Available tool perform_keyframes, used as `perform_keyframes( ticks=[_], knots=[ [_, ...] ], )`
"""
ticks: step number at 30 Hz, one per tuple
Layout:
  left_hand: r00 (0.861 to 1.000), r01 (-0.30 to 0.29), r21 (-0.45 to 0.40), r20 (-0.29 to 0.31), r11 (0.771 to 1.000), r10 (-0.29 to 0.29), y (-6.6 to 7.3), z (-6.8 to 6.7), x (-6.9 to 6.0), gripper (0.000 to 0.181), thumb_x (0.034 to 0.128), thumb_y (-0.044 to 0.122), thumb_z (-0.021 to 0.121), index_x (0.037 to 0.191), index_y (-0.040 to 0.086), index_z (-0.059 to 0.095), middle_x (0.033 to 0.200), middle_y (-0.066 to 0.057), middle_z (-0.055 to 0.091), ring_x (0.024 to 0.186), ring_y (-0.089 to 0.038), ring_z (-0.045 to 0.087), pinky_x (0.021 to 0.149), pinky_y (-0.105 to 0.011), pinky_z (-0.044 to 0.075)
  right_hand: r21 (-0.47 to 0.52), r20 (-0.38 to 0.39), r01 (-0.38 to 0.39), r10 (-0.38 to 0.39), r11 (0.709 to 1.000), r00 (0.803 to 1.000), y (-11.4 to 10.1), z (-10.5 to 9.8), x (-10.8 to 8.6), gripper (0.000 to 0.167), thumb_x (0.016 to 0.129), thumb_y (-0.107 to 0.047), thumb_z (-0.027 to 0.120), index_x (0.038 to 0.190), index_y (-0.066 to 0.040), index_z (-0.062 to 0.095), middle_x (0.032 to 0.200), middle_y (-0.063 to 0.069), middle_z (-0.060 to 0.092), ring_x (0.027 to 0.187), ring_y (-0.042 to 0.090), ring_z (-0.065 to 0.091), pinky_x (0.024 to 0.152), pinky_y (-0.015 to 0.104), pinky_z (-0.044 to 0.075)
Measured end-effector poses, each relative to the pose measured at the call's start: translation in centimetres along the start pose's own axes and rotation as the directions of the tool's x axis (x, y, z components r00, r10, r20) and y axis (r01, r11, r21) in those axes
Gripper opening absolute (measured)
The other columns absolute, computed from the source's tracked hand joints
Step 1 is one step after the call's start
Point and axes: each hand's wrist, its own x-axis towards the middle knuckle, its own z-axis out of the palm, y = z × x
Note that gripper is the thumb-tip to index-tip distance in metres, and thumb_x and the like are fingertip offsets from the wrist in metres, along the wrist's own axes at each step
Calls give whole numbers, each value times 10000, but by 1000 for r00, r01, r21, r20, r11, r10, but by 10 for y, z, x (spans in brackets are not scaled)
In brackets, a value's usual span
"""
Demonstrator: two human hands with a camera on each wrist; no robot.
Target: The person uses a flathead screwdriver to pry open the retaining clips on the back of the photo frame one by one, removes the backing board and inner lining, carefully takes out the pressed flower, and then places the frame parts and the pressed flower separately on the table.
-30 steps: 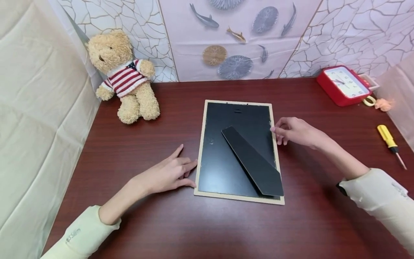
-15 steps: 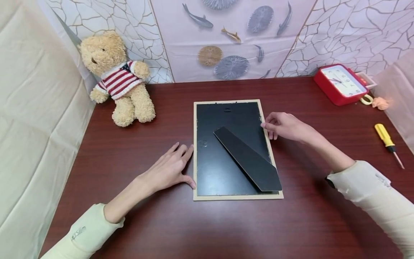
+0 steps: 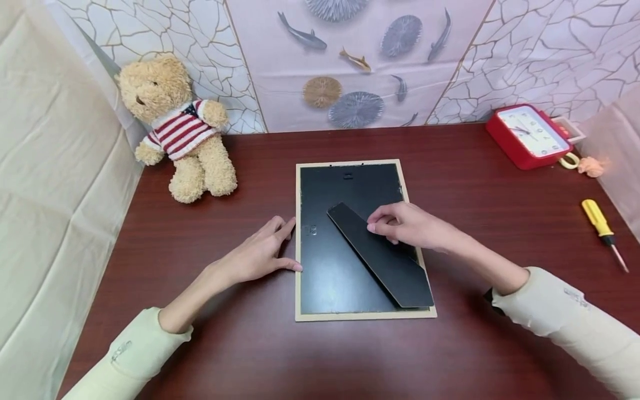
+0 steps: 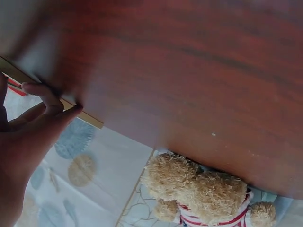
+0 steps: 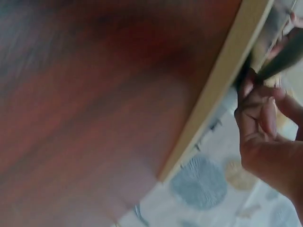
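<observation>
A picture frame (image 3: 325,283) lies face down on the table, its black back upward inside a pale wooden border. Slanting across that back is a black stand leg (image 3: 392,269). My right hand (image 3: 412,225) is over the frame and pinches the leg's right edge between thumb and fingers. The right wrist view shows the leg (image 5: 284,59) edge-on at the fingertips. At the frame's left border, my left hand (image 3: 257,255) rests with its thumb and fingers spread against the side. In the left wrist view, those fingers touch the wooden border (image 4: 92,119).
A teddy bear (image 3: 187,133) in a striped sweater leans at the back left. At the back right stands a red alarm clock (image 3: 530,136), with a yellow-handled screwdriver (image 3: 597,219) nearer me. A patterned cloth (image 3: 350,66) hangs behind the table.
My right hand has left the frame's right border and moved left onto the stand leg. The frame has turned slightly straighter. My left hand stays at the left border, its fingers shifted.
</observation>
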Motion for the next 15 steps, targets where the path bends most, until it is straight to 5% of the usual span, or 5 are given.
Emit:
perform_keyframes(
  ticks=[6,15],
  knots=[
    [998,52,-54,46,997,-50,-9,-1,5,1082,902,455,907,1707,4,343,1188,5,515,846,-115,512,770,-296,489,248,36,-125,120,961,992,3,6,16,389,1049,-105,688,1353,136,656,827,-111,640,694,52,486,631,180,411],
    [995,83,-108,71,991,-76,-21,0,17,1099,933,460,878,1746,53,261,1254,56,516,821,-63,575,725,-251,520,358,73,-183,168,916,983,7,6,24,425,1036,-78,678,1386,147,593,752,-118,490,610,31,340,588,196,286]
  ],
)
